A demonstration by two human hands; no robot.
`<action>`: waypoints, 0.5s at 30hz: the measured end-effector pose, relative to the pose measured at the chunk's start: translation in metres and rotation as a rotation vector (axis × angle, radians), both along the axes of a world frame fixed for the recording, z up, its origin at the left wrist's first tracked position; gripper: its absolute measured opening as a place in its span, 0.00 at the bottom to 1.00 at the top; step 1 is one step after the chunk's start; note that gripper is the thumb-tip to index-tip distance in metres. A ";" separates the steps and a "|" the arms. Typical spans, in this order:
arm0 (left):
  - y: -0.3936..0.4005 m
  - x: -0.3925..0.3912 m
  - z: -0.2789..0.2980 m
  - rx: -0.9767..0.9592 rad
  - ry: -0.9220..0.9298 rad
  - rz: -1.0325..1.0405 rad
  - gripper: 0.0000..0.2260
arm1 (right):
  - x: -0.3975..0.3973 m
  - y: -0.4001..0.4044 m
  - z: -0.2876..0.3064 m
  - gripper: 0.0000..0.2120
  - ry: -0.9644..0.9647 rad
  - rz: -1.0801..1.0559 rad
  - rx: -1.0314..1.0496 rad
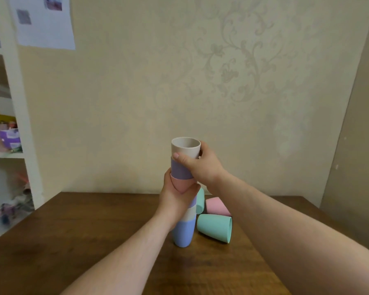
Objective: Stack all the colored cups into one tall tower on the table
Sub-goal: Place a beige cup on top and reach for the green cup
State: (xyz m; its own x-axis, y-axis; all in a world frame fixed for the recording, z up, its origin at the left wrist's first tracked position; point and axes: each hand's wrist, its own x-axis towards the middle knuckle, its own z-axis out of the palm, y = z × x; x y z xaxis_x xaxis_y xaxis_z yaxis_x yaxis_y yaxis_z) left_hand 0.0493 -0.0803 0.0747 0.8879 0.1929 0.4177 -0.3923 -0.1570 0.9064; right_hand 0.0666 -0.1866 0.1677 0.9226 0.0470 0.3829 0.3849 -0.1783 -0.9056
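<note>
A tower of nested cups stands on the wooden table (73, 241). Its bottom cup is blue (183, 233), with a beige band and a purple band above it. My left hand (177, 201) wraps around the tower's middle, over a pink cup (179, 185). Above that sits a purple cup (180, 170), and a beige cup (184, 146) tops the stack with its mouth up. My right hand (200, 167) grips the beige cup's side. Three loose cups lie on their sides right of the tower: a mint one (214, 227), a pink one (216, 206), and another mint one (200, 201), partly hidden.
A white shelf unit (19, 116) filled with clutter stands at the left, beside the table. A patterned wall (222, 81) rises right behind the table's far edge. A paper sheet (43, 22) hangs on the wall at upper left.
</note>
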 end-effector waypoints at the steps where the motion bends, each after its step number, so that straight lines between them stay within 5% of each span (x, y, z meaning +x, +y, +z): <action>1: 0.000 0.000 -0.001 -0.006 -0.007 -0.003 0.34 | 0.000 0.000 -0.001 0.27 -0.004 0.006 0.013; 7: 0.001 0.007 -0.004 -0.069 0.000 -0.025 0.32 | -0.015 -0.021 -0.028 0.33 0.000 0.014 -0.018; 9: 0.002 0.010 -0.006 -0.093 0.012 -0.035 0.33 | -0.026 -0.040 -0.058 0.26 0.055 -0.120 0.018; 11: 0.002 0.012 -0.009 -0.095 0.008 -0.043 0.34 | -0.033 -0.063 -0.105 0.14 0.106 -0.249 -0.219; 13: 0.003 0.013 -0.010 -0.099 0.011 -0.047 0.33 | -0.044 -0.078 -0.153 0.21 0.168 -0.234 -0.650; 15: 0.004 0.013 -0.010 -0.104 0.007 -0.058 0.32 | -0.052 -0.083 -0.183 0.30 0.210 -0.195 -0.659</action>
